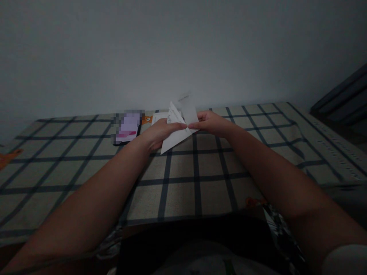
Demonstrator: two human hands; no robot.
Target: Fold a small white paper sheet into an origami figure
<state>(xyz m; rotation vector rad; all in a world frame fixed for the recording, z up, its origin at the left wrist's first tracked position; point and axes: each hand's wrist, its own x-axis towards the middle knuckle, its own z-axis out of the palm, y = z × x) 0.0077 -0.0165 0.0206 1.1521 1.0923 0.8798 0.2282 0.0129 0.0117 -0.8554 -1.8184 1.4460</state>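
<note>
In the head view, the left hand [160,131] and the right hand [212,123] are holding a folded white paper [179,137] above the checked cloth [212,191], the fingers of each pinching it near its middle. The paper's long lower edge is slanting from seven o'clock up toward two o'clock, a sharp corner pointing to seven; two raised parts are pointing to about eleven and twelve. A phone [128,126] is lying at nine o'clock from the paper, beyond the left hand.
</note>
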